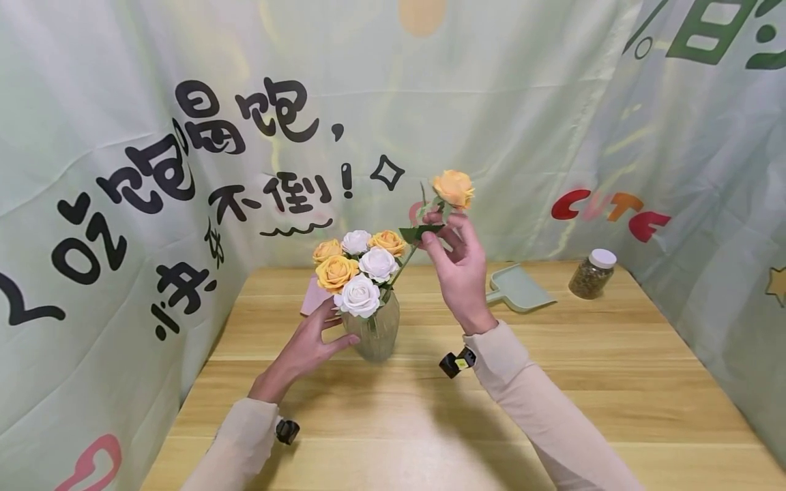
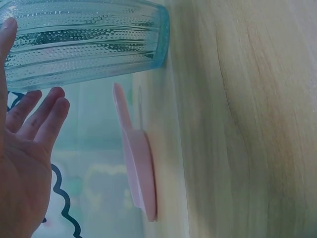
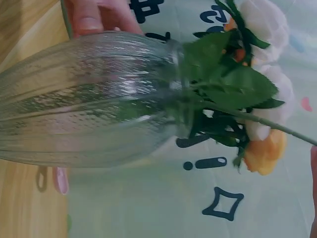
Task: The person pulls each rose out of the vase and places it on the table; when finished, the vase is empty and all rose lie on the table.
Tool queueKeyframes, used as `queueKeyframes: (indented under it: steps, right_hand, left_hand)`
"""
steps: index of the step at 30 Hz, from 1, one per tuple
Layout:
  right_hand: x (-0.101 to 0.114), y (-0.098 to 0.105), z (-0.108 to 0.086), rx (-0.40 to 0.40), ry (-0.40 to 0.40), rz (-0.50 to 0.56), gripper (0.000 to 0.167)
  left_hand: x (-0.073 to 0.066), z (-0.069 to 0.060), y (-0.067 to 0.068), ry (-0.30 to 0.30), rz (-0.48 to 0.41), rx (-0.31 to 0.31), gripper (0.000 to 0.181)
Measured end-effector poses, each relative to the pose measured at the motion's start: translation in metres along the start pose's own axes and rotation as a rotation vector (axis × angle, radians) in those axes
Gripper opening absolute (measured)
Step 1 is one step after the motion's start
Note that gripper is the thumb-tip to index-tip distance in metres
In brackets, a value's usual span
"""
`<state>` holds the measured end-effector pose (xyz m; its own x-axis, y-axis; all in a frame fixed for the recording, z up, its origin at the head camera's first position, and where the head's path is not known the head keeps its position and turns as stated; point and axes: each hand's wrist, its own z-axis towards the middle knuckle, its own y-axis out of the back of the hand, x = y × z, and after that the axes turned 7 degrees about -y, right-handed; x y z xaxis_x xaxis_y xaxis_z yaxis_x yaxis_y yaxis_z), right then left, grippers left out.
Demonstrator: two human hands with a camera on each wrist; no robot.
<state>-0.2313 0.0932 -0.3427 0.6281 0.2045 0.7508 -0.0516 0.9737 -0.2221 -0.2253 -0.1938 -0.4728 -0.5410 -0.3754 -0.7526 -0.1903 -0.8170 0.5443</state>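
Note:
A ribbed clear glass vase point(image 1: 377, 334) stands upright on the table, holding several white roses point(image 1: 359, 296) and yellow-orange roses point(image 1: 337, 273). My left hand point(image 1: 310, 341) holds the vase from its left side, thumb at the front and fingers behind; the left wrist view shows those fingers point(image 2: 42, 116) beside the glass. To the right and above the bunch, my right hand point(image 1: 462, 266) pinches the stem of another orange rose point(image 1: 454, 189) just below its bloom. That rose's stem point(image 3: 277, 128) slants down into the vase mouth, seen in the right wrist view.
A pink dustpan-like piece point(image 2: 136, 163) lies behind the vase on the left. Toward the back right are a pale green dustpan point(image 1: 522, 288) and a white-lidded jar point(image 1: 592, 274) of brown bits. Printed cloth curtains point(image 1: 491, 102) enclose the wooden table point(image 1: 393, 423).

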Motion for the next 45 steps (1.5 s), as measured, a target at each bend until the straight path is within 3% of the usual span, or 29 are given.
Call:
queueKeyframes:
  steps: [6,12,16,21,27,33,35,40,45]
  right_hand:
    - [0.017,0.015,0.019,-0.135,0.044,0.102,0.03]
    - [0.048,0.048,0.041,-0.294,0.113,0.184,0.026]
    - [0.065,0.084,0.047,-0.297,0.15,0.112,0.027]
    - [0.081,0.148,0.038,-0.256,0.127,-0.016,0.031]
    - [0.095,0.229,0.015,-0.156,-0.023,-0.207,0.034]
    - [0.102,0.293,-0.013,-0.07,-0.292,-0.816,0.039]
    - [0.101,0.311,-0.023,-0.019,-0.386,-0.956,0.039]
    - [0.092,0.353,-0.043,0.126,-0.557,-1.111,0.039]
    - [0.071,0.389,-0.062,0.243,-0.668,-1.136,0.04]
  left_hand:
    - [0.0,0.0,-0.001,-0.004,-0.013,0.001,0.088]
    - [-0.001,-0.001,-0.001,-0.006,-0.032,-0.003,0.088]
    - [-0.001,-0.002,-0.002,-0.002,-0.04,-0.009,0.088]
    - [0.0,-0.001,-0.003,-0.006,-0.049,-0.007,0.088]
    - [0.0,-0.003,-0.002,0.009,-0.048,-0.02,0.087]
    - [-0.001,-0.003,-0.002,0.029,-0.074,-0.018,0.089]
    - [0.0,-0.004,-0.002,0.034,-0.086,-0.019,0.089]
    - [0.0,-0.004,-0.003,0.046,-0.116,-0.023,0.089]
    - [0.001,-0.004,-0.004,0.054,-0.149,-0.024,0.089]
